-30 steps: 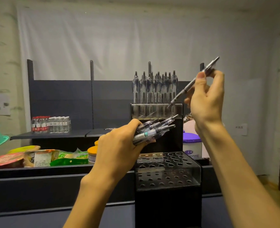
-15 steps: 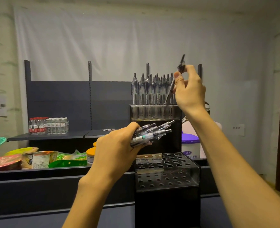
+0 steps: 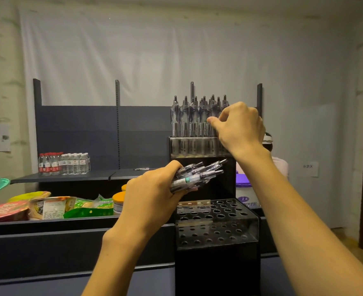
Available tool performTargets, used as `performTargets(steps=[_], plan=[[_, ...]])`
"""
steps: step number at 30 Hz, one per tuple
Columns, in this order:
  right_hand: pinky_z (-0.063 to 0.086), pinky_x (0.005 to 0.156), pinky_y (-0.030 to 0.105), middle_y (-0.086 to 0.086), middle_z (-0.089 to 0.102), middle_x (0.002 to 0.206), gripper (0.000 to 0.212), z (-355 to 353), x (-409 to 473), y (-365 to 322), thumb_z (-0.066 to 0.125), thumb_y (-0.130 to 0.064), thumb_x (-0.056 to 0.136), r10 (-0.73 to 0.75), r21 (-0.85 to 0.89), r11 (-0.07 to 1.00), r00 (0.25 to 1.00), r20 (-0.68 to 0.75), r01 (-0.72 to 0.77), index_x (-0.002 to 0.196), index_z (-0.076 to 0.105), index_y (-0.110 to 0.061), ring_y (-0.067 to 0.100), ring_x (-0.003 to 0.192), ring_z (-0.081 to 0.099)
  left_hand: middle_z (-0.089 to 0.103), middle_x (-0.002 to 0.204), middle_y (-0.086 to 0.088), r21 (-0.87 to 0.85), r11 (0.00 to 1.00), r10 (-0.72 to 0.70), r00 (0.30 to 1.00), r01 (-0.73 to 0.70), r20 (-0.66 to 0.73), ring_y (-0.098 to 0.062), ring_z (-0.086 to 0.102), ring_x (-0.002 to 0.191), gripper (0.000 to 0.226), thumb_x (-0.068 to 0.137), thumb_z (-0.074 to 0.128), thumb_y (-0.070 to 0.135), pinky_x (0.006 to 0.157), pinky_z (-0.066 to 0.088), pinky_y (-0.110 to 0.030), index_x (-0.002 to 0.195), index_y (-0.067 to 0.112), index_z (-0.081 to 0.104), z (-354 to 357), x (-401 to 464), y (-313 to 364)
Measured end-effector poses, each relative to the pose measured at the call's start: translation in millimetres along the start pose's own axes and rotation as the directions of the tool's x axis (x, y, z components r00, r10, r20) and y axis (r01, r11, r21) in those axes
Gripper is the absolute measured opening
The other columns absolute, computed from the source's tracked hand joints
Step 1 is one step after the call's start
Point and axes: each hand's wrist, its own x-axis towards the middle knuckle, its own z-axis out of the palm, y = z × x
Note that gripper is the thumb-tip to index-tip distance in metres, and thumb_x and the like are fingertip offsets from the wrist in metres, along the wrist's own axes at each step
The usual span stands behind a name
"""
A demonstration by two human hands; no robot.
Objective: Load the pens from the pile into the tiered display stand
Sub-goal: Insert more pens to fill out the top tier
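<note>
Your left hand (image 3: 153,195) clasps clear pens (image 3: 197,175); right hand (image 3: 240,127), grip unclear, at black stand's (image 3: 217,231) filled top tier, white-draped wall behind.

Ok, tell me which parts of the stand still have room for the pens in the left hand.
The lower clear tier has every visible hole empty, bordered by its acrylic front edge and the black column behind. The top tier is crowded with upright pens, and the right hand covers its right end.
</note>
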Motion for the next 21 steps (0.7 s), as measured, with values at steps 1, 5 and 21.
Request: performTargets(steps=[1, 5, 21], plan=[[0.041, 0.068, 0.027, 0.006, 0.071, 0.097, 0.031, -1, -2, 0, 0.064, -0.041, 0.090, -0.003, -0.003, 1.000, 1.000, -0.003, 0.003, 0.094, 0.072, -0.012, 0.023, 0.089, 0.065, 0.071, 0.078, 0.006, -0.001, 1.000, -0.001, 1.000, 0.001, 0.001, -0.017, 0.064, 0.059, 0.034, 0.073, 0.078, 0.041, 0.041, 0.051, -0.034, 0.093, 0.022, 0.058, 0, 0, 0], [0.043, 0.067, 0.027, 0.006, 0.071, 0.091, 0.029, -3, -6, 1, 0.066, -0.040, 0.088, -0.011, 0.014, 1.000, 1.000, -0.016, 0.011, 0.091, 0.073, -0.012, 0.022, 0.083, 0.064, 0.071, 0.077, 0.005, -0.012, 1.000, -0.013, 1.000, 0.013, -0.001, -0.019, 0.064, 0.058, 0.034, 0.073, 0.078, 0.039, 0.041, 0.051, -0.035, 0.094, 0.022, 0.058, 0, 0, -1], [0.046, 0.049, 0.014, 0.002, 0.074, 0.072, 0.029, -26, -70, 18, 0.062, -0.036, 0.090, -0.035, 0.651, 0.685, 0.878, 0.478, -0.327, 0.083, 0.073, -0.010, 0.008, 0.059, 0.065, 0.070, 0.074, 0.004, -0.040, 0.995, -0.092, 0.994, 0.089, -0.067, -0.018, 0.062, 0.055, 0.051, 0.076, 0.047, 0.065, 0.039, 0.046, -0.028, 0.090, 0.018, 0.059, -2, 2, 4]])
